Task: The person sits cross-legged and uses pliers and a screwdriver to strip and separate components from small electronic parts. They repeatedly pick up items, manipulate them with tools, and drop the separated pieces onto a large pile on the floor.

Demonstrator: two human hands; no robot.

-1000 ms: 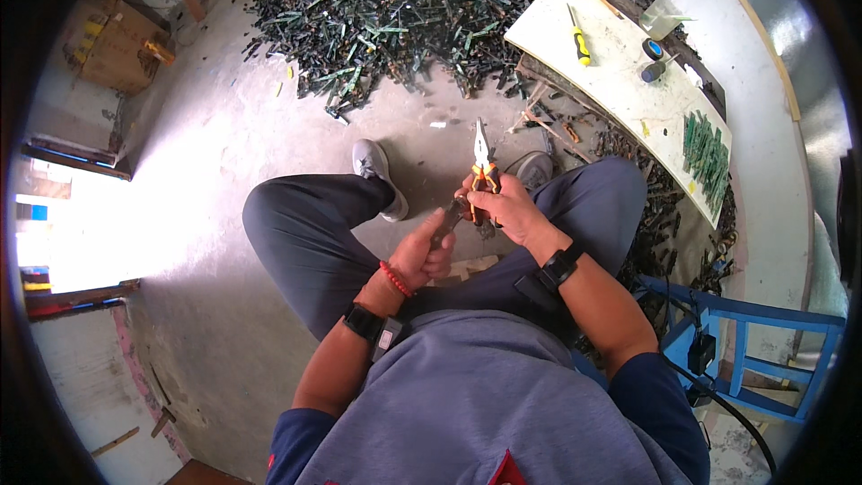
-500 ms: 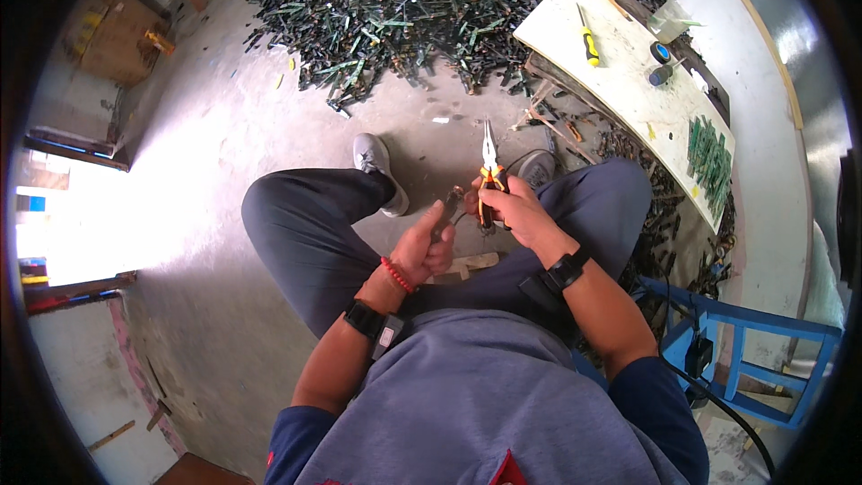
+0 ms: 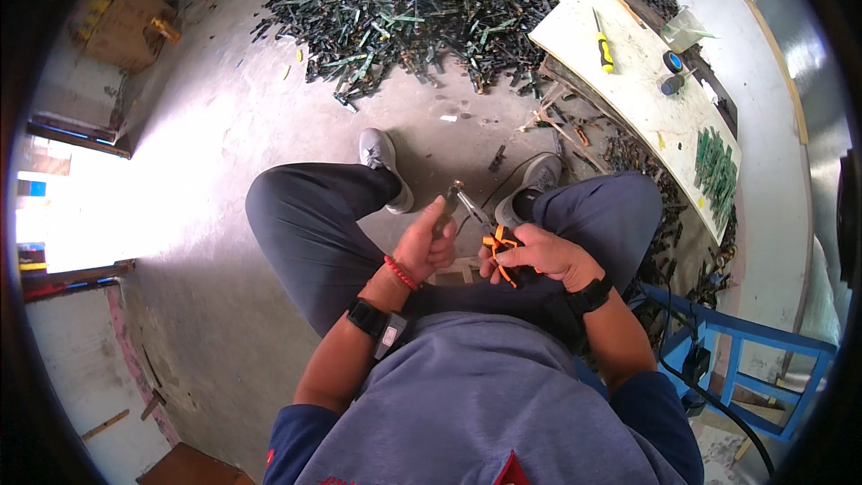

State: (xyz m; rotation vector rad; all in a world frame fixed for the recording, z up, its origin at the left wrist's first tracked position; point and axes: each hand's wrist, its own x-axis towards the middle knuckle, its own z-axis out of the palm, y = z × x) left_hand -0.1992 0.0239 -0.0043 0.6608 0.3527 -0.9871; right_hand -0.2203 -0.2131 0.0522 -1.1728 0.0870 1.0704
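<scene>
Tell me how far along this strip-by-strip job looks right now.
Done, it seems: a small stack of green strips on the white board. In hand: the right hand works orange-handled pliers on a small piece in the left hand. Left: the big pile of dark green strips on the floor, apparently most of it.

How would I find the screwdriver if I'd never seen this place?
Look at the pale board lying on the floor beside the big dark pile. The screwdriver lies alone near its far end, the only thing there with a yellow and black handle.
</scene>
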